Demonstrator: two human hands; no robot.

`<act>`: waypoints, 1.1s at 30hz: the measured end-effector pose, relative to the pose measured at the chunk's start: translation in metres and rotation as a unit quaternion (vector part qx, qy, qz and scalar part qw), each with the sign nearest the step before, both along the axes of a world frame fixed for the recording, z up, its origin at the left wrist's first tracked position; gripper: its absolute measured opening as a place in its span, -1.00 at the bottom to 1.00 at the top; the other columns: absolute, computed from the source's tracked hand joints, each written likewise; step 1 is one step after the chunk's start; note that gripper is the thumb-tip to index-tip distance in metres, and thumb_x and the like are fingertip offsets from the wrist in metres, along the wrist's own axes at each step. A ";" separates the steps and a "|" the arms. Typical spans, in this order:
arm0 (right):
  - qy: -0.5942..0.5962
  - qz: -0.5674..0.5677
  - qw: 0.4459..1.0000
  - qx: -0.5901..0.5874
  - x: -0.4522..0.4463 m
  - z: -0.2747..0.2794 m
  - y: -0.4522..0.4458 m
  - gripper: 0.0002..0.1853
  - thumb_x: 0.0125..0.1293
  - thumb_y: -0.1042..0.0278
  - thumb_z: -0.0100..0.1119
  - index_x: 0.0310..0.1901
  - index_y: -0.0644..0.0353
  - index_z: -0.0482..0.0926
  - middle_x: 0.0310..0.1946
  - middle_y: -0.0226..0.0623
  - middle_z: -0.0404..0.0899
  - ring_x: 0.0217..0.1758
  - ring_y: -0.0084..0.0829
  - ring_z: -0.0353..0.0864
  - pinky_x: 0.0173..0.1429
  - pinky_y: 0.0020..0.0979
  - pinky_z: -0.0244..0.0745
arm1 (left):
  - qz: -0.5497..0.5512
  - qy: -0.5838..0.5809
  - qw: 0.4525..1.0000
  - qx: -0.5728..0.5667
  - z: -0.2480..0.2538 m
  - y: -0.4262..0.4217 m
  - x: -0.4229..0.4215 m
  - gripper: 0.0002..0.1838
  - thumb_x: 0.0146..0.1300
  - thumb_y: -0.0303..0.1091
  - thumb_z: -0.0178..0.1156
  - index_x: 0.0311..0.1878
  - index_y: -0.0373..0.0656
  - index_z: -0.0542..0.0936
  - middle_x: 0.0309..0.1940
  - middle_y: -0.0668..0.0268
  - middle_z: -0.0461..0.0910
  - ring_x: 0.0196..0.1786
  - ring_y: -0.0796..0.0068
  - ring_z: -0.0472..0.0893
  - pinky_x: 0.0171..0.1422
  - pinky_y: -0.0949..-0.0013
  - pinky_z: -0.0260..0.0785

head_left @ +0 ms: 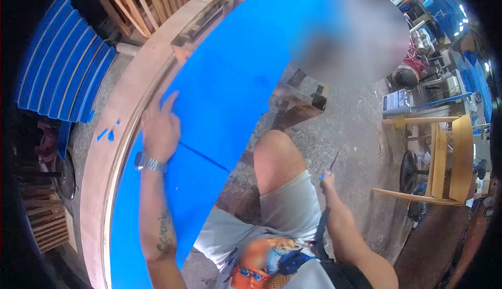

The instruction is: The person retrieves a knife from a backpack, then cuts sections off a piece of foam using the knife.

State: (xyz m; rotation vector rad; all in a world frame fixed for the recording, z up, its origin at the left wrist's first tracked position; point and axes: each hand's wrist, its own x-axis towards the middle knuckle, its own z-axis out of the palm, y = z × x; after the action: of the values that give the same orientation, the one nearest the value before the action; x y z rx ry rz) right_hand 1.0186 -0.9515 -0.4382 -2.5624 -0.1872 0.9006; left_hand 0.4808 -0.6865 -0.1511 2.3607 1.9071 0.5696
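A long blue sheet (219,85) lies over a pale wooden board (97,184). My left hand (161,127) rests on the sheet near its left edge, fingers spread, a metal watch on the wrist. Just right of that hand, a thin dark line (204,156) crosses the blue sheet to its right edge; I cannot tell whether it is a cut or a gap. My right hand (328,184) is closed around a knife (334,159) with a thin blade pointing up and a bit of blue at the grip. It is held over the floor, apart from the sheet.
Blue-faced strips (65,64) stand at the left, and small blue scraps (110,135) lie on the board. Wooden slats (157,1) lean at the back. A wooden chair frame (442,161) and a fan (410,171) are at the right. A blurred patch hides the upper right.
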 end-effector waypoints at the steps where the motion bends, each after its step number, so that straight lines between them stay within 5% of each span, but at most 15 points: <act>1: 0.009 0.009 1.000 -0.017 0.019 -0.053 -0.021 -0.34 0.30 -0.08 0.13 0.19 0.33 0.29 0.06 0.16 0.47 0.01 -0.02 0.59 -0.17 0.01 0.54 | 0.010 -0.001 1.000 -0.015 0.004 -0.002 0.005 -0.51 0.32 -0.16 0.09 0.26 -0.14 0.43 0.25 0.01 0.36 0.27 -0.04 0.36 0.38 -0.03 0.13; 4: 0.006 -0.011 0.998 -0.065 -0.003 -0.052 -0.008 -0.24 0.23 -0.13 0.20 0.26 0.30 0.26 0.14 0.17 0.42 0.18 0.04 0.48 0.13 0.00 0.45 | 0.049 -0.004 0.999 -0.018 0.017 -0.003 0.024 -0.53 0.32 -0.13 0.11 0.20 -0.17 0.46 0.23 0.02 0.38 0.26 -0.04 0.37 0.37 -0.02 0.14; 6: -0.132 0.041 0.971 -0.196 -0.002 -0.061 0.009 -0.21 0.21 -0.13 0.23 0.30 0.29 0.25 0.22 0.18 0.37 0.30 0.09 0.38 0.31 -0.03 0.32 | 0.083 -0.009 0.996 -0.043 0.021 0.005 0.036 -0.46 0.29 -0.04 0.15 0.20 -0.20 0.43 0.24 0.01 0.38 0.27 -0.04 0.36 0.39 -0.03 0.11; 7: -0.113 -0.053 0.987 -0.101 0.020 -0.052 0.037 -0.15 0.21 -0.11 0.25 0.36 0.31 0.20 0.32 0.20 0.25 0.41 0.10 0.22 0.46 -0.06 0.11 | 0.101 -0.019 0.993 -0.054 0.021 0.010 0.042 -0.45 0.28 -0.03 0.16 0.21 -0.21 0.41 0.24 0.01 0.38 0.27 -0.04 0.36 0.39 -0.03 0.10; 9: -0.265 0.027 0.948 0.176 0.088 -0.032 0.112 -0.24 0.31 0.00 0.19 0.37 0.35 0.18 0.32 0.18 0.26 0.41 0.03 0.25 0.44 -0.09 0.16 | 0.128 -0.032 0.991 -0.036 0.008 0.022 0.052 -0.33 0.25 0.04 0.18 0.30 -0.20 0.33 0.26 0.00 0.36 0.31 -0.05 0.32 0.43 -0.05 0.03; 12: -0.238 0.098 0.830 0.496 0.089 0.174 0.298 -0.44 0.43 0.21 0.07 0.33 0.33 0.21 0.11 -0.03 0.45 0.07 -0.27 0.55 0.12 -0.30 0.49 | 0.186 0.035 0.982 -0.014 0.008 0.028 0.071 -0.27 0.30 0.08 0.12 0.37 -0.23 0.27 0.28 -0.05 0.35 0.35 -0.05 0.30 0.46 0.02 0.04; 14: -0.055 0.119 0.781 0.610 0.082 0.252 0.405 -0.41 0.40 0.20 0.12 0.33 0.35 0.19 0.01 -0.12 0.49 0.00 -0.35 0.57 -0.07 -0.43 0.52 | 0.194 0.045 0.979 -0.035 0.011 0.029 0.073 -0.26 0.30 0.08 0.11 0.39 -0.22 0.24 0.28 -0.06 0.34 0.36 -0.05 0.29 0.47 0.01 0.02; 16: 0.047 0.158 0.802 0.574 0.057 0.296 0.497 -0.23 0.29 -0.09 0.21 0.30 0.34 0.21 -0.04 -0.17 0.50 -0.17 -0.39 0.59 -0.29 -0.44 0.50 | 0.202 0.057 0.977 -0.045 0.013 0.029 0.076 -0.25 0.29 0.08 0.12 0.40 -0.21 0.23 0.29 -0.06 0.33 0.36 -0.05 0.28 0.47 0.00 0.01; 18: 0.019 0.197 0.855 0.480 0.034 0.301 0.575 -0.25 0.26 -0.21 0.20 0.16 0.40 0.38 -0.20 -0.21 0.54 -0.34 -0.41 0.58 -0.43 -0.41 0.45 | 0.205 0.067 0.976 -0.042 0.015 0.031 0.078 -0.24 0.27 0.08 0.13 0.39 -0.21 0.24 0.29 -0.07 0.33 0.36 -0.06 0.29 0.46 -0.02 0.02; 22: 0.074 0.294 0.907 0.292 0.031 0.289 0.666 -0.36 0.23 -0.27 0.22 -0.23 0.35 0.62 -0.44 -0.25 0.57 -0.50 -0.43 0.54 -0.53 -0.38 0.35 | 0.205 0.039 0.976 -0.062 0.015 0.036 0.074 -0.21 0.20 0.08 0.19 0.37 -0.21 0.26 0.24 -0.07 0.35 0.31 -0.06 0.30 0.42 -0.02 0.04; 26: 0.214 0.333 0.852 0.344 0.067 0.249 0.685 -0.60 0.32 -0.12 0.19 -0.17 0.10 0.58 -0.64 -0.56 0.33 -0.68 -0.54 0.29 -0.64 -0.43 0.17 | 0.248 0.028 0.962 -0.111 0.022 0.039 0.074 -0.16 0.14 0.18 0.18 0.36 -0.19 0.27 0.18 -0.02 0.38 0.27 0.00 0.33 0.41 -0.04 0.04; 29: 0.126 0.336 0.873 0.331 0.097 0.223 0.746 -0.56 0.37 -0.04 0.10 -0.57 0.06 0.39 -0.71 -0.50 0.25 -0.70 -0.53 0.22 -0.66 -0.36 0.06 | 0.258 0.007 0.961 -0.099 0.016 0.043 0.068 -0.15 0.08 0.18 0.21 0.35 -0.16 0.30 0.13 0.03 0.42 0.24 0.04 0.36 0.40 -0.02 0.04; 30: -0.040 0.440 0.846 0.298 0.104 0.227 0.749 -0.57 0.37 -0.07 0.07 -0.36 0.20 0.52 -0.60 -0.42 0.38 -0.67 -0.53 0.24 -0.64 -0.36 0.07 | 0.268 0.007 0.958 -0.099 0.017 0.040 0.070 -0.14 0.08 0.19 0.21 0.35 -0.16 0.30 0.12 0.04 0.43 0.24 0.06 0.36 0.40 -0.01 0.04; 32: -0.103 0.363 0.818 0.434 0.072 0.244 0.738 -0.45 0.37 -0.11 0.05 -0.01 0.34 0.53 -0.36 -0.22 0.55 -0.53 -0.45 0.43 -0.55 -0.36 0.28 | 0.288 0.002 0.953 -0.092 0.017 0.039 0.070 -0.13 0.06 0.21 0.20 0.34 -0.17 0.31 0.10 0.06 0.45 0.23 0.08 0.38 0.40 0.00 0.05; 33: -0.113 0.376 0.829 0.399 0.048 0.271 0.724 -0.40 0.37 -0.09 0.06 0.13 0.37 0.44 -0.20 -0.13 0.55 -0.38 -0.37 0.50 -0.40 -0.35 0.39 | 0.299 -0.006 0.950 -0.087 0.014 0.034 0.071 -0.14 0.06 0.21 0.20 0.33 -0.18 0.32 0.10 0.06 0.45 0.23 0.08 0.39 0.41 0.01 0.05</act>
State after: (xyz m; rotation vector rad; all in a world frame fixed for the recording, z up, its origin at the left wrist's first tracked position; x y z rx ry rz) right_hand 1.0671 -0.2278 -0.1669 -1.7410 -1.3952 0.5431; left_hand 0.5516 -0.6520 -0.1372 1.6484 2.5456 0.4119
